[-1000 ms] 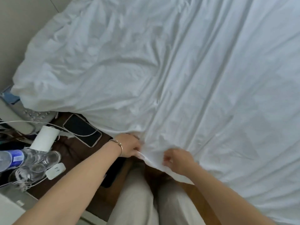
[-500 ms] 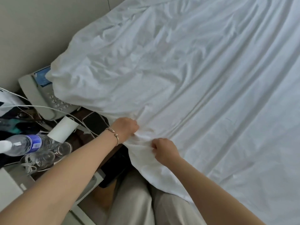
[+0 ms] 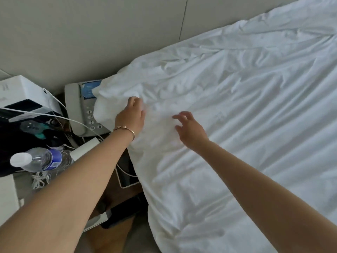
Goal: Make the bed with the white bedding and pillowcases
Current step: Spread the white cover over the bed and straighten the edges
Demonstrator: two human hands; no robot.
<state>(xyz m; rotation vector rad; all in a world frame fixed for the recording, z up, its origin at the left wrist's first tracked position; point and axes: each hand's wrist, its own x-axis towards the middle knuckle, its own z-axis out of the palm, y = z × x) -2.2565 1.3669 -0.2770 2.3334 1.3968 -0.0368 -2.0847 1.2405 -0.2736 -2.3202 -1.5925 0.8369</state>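
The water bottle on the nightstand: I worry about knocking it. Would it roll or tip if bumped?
The water bottle already lies on its side, so tipping is unlikely; its round body could probably roll. The cables beside it may check it. It looks mostly empty, so likely light.

Both forearms are showing bare from the frame's lower edge up to the wrists, with no sleeve covering either one. The left hand (image 3: pixel 130 115) is wearing a thin gold-coloured bangle (image 3: pixel 127 129) just behind it at the wrist; the band is open, ending in two small rounded knobs on the top of the wrist. The right hand (image 3: pixel 189 129) is wearing nothing, and its wrist is bare too.
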